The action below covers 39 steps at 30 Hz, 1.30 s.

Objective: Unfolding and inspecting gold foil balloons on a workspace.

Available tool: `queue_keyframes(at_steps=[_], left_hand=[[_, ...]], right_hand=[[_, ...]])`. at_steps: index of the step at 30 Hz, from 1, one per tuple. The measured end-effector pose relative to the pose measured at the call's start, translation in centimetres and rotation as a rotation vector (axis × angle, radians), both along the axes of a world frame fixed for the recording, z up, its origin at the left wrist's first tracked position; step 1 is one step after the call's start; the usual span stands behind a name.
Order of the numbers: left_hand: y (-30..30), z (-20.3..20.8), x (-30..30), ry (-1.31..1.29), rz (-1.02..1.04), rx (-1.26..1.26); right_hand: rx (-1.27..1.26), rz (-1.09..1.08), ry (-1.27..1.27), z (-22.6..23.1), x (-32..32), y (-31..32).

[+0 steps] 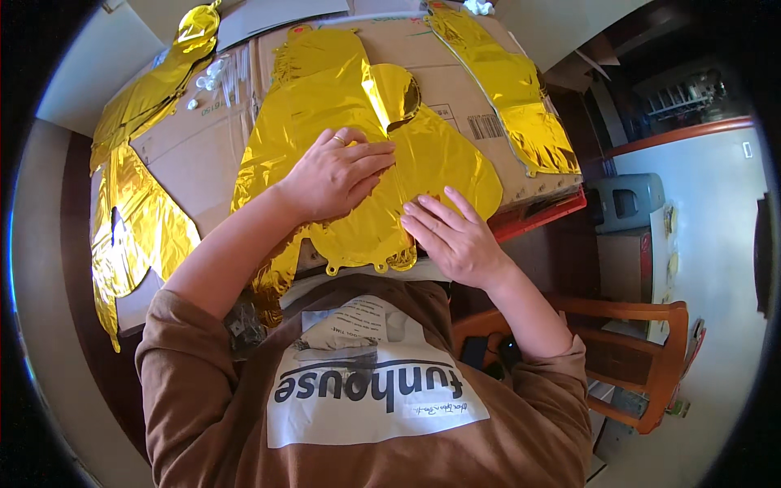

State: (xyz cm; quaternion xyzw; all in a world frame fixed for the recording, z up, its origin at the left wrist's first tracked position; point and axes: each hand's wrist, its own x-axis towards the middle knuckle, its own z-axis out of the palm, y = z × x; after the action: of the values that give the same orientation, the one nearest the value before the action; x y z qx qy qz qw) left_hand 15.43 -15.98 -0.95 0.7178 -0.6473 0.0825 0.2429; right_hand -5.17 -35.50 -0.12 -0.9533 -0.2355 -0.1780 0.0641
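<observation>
A flat, uninflated gold foil balloon (pixel 285 138) lies spread over the cardboard in front of me, with small tabs along its near edge. My left hand (pixel 342 173) rests flat on its middle, fingers stretched to the right, a ring on one of them. Lower and to the right, my right hand (pixel 452 237) has its fingers spread, with the tips on the foil. Neither hand grips anything. Just beyond my left fingertips, a rounded flap (pixel 396 91) of the foil stands folded up.
Cardboard (pixel 213 150) covers the work surface. More gold foil lies at the left (pixel 154 215), and another foil balloon (pixel 508 81) at the right. Small white pieces (pixel 193 104) sit at upper left. A wooden chair (pixel 618 346) and a grey-blue plastic stool (pixel 630 202) stand to the right.
</observation>
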Motion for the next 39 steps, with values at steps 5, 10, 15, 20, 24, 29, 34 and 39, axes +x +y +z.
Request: queue_keyframes(at_steps=[5, 10, 15, 20, 24, 29, 34, 39], left_hand=[[0.0, 0.1, 0.2, 0.008, -0.011, 0.005], [0.1, 0.2, 0.2, 0.012, -0.003, 0.017], [0.0, 0.8, 0.1, 0.022, -0.009, 0.037], [0.1, 0.4, 0.1, 0.011, -0.003, 0.026], [0.3, 0.1, 0.3, 0.013, 0.001, 0.031], [0.2, 0.3, 0.3, 0.016, 0.010, 0.045], [0.3, 0.6, 0.3, 0.018, 0.009, 0.027], [0.5, 0.3, 0.2, 0.025, 0.016, 0.027]], right_hand=[[-0.001, 0.043, -0.021, -0.1, 0.5, 0.1], [0.003, 0.065, -0.067, -0.3, 0.8, 0.0], [-0.008, 0.076, -0.081, -0.3, 0.8, 0.0], [0.030, 0.093, -0.026, 0.0, 1.0, -0.2], [0.427, 0.038, 0.204, 2.8, 2.1, -1.1], [0.393, -0.279, 0.029, -0.3, 8.6, -2.9], [0.292, -0.382, 0.022, 0.5, 12.5, 0.5], [0.170, -0.128, -0.113, 0.6, 13.1, 0.3]])
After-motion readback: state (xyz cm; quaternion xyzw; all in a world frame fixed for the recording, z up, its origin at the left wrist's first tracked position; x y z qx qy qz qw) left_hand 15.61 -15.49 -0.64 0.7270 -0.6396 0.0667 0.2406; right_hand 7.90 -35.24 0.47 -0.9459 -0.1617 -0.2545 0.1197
